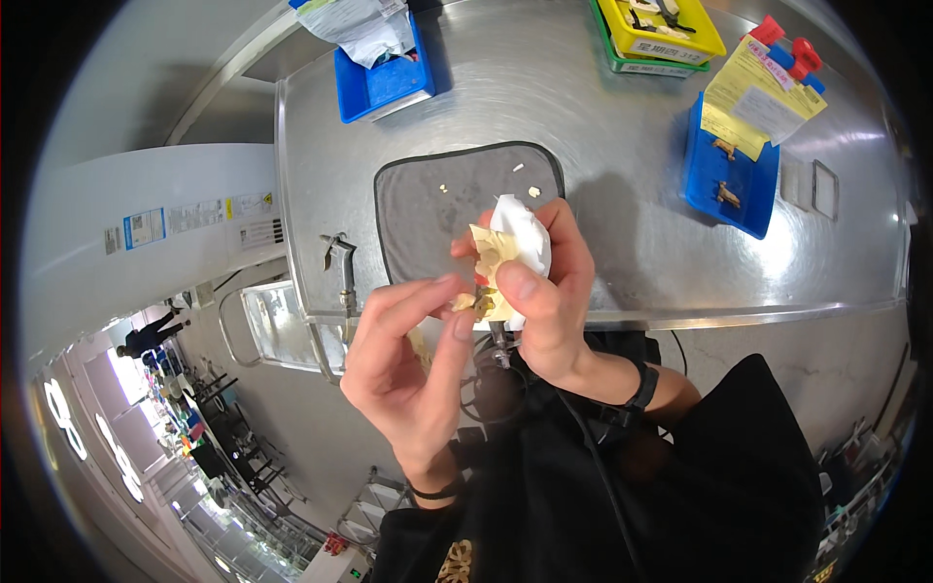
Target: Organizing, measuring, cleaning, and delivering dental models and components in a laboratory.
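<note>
My left hand (408, 360) pinches a small cream-coloured piece (464, 302) between thumb and fingertips. Beside it, my right hand (559, 301) is closed round a crumpled white sheet (523, 233) and a creased pale yellow sheet (494, 249), both paper-like. A speck of red shows between the fingers; what it belongs to is hidden. Both hands are over the near edge of a grey cloth mat (418, 214). Several tiny pale bits, one a cream chip (535, 191), lie on the mat's far part.
Blue trays stand on the steel table (622, 126): one at far left (389, 97), another at right (739, 209) with tan pieces and a yellow slip (758, 97). A yellow tray (671, 47) sits in a green one. A metal nozzle gun (342, 264) hangs at the left edge.
</note>
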Demonstrator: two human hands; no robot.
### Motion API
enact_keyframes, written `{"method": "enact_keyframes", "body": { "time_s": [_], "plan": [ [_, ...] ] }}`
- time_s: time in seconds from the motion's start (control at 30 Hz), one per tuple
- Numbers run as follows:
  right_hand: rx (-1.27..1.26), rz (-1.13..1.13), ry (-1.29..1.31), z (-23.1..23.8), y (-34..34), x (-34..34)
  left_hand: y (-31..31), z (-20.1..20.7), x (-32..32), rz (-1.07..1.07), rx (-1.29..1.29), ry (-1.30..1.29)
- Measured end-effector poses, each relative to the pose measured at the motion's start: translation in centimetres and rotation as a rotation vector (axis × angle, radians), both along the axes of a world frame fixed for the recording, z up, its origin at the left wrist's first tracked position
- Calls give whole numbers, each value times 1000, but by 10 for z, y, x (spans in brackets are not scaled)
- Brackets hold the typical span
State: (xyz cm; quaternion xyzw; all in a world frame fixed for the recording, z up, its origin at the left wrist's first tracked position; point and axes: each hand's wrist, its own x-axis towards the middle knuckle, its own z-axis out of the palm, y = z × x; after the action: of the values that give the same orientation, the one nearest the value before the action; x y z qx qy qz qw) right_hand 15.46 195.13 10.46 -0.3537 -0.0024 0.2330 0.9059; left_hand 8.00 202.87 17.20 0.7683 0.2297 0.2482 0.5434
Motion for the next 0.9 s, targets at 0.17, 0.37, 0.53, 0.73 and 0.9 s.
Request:
{"method": "enact_keyframes", "body": {
  "time_s": [0.17, 0.37, 0.53, 0.73, 0.9],
  "plan": [
    [-165, 38, -29, 3, -6, 1, 4, -2, -3, -119, 71, 20],
    [-149, 32, -37, -5, -3, -4, 2, -2, -4, -107, 53, 30],
    [-153, 44, -14, -9, -2, -7, 2, -4, -3, -69, 71, -5],
    [-154, 44, -13, -9, 0, -8, 3, -6, -5, -56, 57, -15],
    [-171, 28, -35, -12, 3, -11, -3, -8, -5, 70, -63, -46]
  ]
}}
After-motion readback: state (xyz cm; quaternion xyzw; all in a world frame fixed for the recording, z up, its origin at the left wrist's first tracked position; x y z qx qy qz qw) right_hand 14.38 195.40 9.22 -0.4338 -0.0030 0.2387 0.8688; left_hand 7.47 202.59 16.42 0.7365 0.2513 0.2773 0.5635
